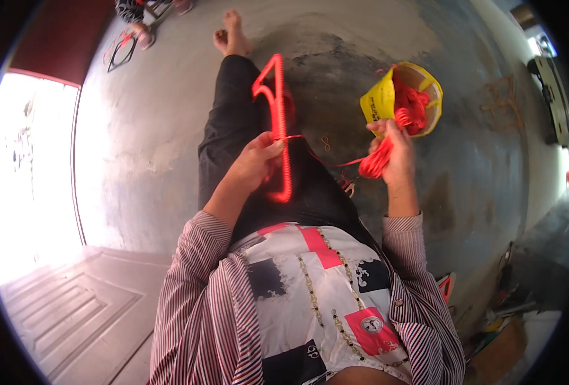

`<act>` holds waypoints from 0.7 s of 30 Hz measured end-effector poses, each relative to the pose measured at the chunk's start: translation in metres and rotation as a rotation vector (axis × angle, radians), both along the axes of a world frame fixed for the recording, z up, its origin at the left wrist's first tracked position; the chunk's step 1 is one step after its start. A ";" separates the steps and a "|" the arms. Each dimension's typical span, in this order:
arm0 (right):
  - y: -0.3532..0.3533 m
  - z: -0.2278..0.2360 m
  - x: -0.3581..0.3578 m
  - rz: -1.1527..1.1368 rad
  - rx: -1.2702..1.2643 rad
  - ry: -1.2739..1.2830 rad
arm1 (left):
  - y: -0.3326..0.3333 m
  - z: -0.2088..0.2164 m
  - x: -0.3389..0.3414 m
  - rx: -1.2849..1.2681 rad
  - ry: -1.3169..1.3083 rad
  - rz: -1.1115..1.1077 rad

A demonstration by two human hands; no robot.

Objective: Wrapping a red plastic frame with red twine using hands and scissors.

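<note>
My left hand (256, 162) is closed on a bent frame (279, 102) wrapped closely in red cord, which stands upright over my dark-trousered leg. From the frame a single red strand runs right to my right hand (397, 154). That hand is closed round a looped bundle of red cord (376, 163), held just in front of the bucket's near side. A yellow bucket (376, 102) lies tipped toward me on the floor, more red cord (415, 106) inside it. The lower part of the frame is blurred.
What look like scissors (347, 186) lie on the floor by my right leg, with a small looped band (326, 144) farther off. Another person's foot (145, 37) is at the far left, near a black frame (122, 52). A wooden door panel (85, 308) is at the near left.
</note>
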State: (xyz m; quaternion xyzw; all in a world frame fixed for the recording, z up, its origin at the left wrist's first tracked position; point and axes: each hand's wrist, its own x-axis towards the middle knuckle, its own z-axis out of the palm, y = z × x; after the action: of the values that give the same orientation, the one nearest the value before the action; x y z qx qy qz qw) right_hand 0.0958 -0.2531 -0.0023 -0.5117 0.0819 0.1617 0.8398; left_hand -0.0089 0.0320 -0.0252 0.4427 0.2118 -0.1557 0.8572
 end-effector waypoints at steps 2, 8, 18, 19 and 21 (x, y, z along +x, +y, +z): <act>-0.008 -0.027 -0.016 0.010 0.141 0.093 | -0.003 0.008 -0.005 0.002 -0.017 0.015; -0.007 -0.098 -0.064 -0.111 0.318 0.522 | -0.028 0.054 -0.015 0.355 -0.107 -0.181; -0.017 -0.218 -0.121 0.060 -0.024 0.748 | -0.064 0.162 -0.008 0.543 -0.438 -0.195; -0.020 -0.231 -0.126 0.038 -0.037 0.790 | -0.064 0.172 -0.007 0.589 -0.494 -0.196; -0.026 -0.258 -0.130 0.048 -0.215 0.617 | -0.066 0.190 -0.007 0.777 -0.478 -0.165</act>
State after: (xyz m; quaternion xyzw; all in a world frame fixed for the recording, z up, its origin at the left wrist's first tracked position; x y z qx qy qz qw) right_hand -0.0339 -0.2788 -0.2605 -0.5261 0.3370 0.3194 0.7125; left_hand -0.0162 -0.0336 0.1646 0.7700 0.0150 -0.0264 0.6373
